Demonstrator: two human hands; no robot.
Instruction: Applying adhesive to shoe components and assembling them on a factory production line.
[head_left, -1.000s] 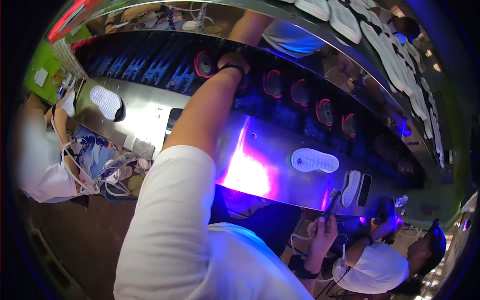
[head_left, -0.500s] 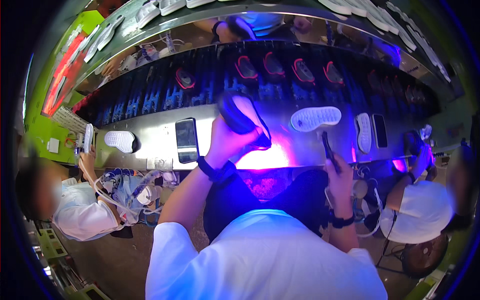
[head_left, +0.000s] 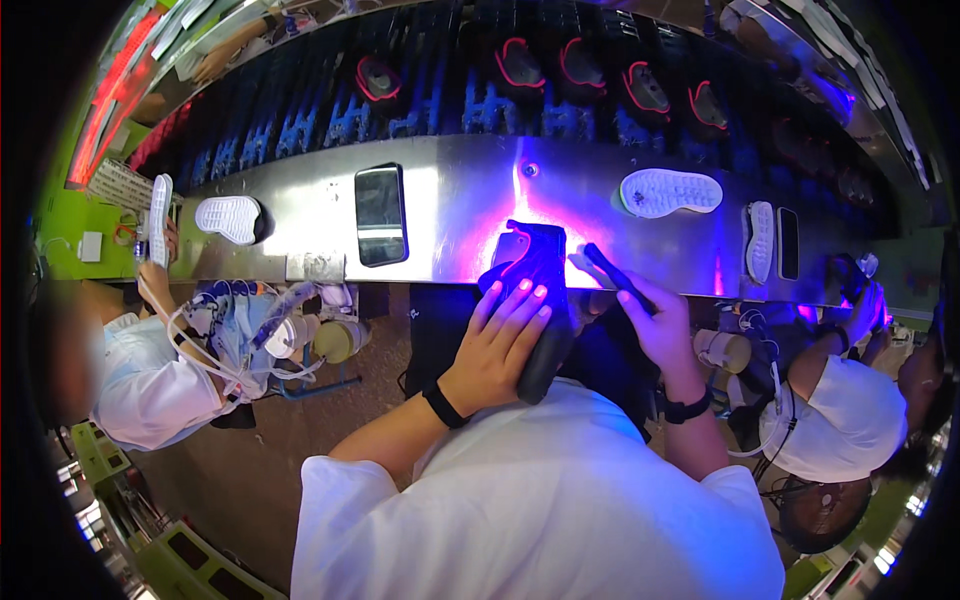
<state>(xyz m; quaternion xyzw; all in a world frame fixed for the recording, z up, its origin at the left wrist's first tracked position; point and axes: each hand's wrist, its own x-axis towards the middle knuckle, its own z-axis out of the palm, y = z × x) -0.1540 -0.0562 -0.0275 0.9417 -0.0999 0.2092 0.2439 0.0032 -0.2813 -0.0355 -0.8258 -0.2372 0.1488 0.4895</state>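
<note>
My left hand [head_left: 492, 345] holds a dark shoe upper [head_left: 546, 340] upright at the table's front edge, its fingers laid across the side and its thumb hidden. The upper's top end, with a thin pink-red line, catches blue-violet light. In my right hand [head_left: 660, 335] is a slim dark-handled brush [head_left: 608, 265], gripped between thumb and fingers, its tip pointing up and left beside the upper. A white shoe sole [head_left: 671, 192] lies tread up on the metal table [head_left: 300, 215], beyond the brush.
A phone [head_left: 380, 215] lies left of centre, with another sole [head_left: 228, 219] farther left. Right are a sole [head_left: 759, 242] and a second phone [head_left: 788, 243]. Behind, a dark conveyor [head_left: 440, 70] carries several red-edged uppers. Co-workers sit on both sides.
The shoe has come down and toward me, turning upright, and my left hand now lies across its side. My right hand with the brush has shifted left and closer to it. The view has tilted.
</note>
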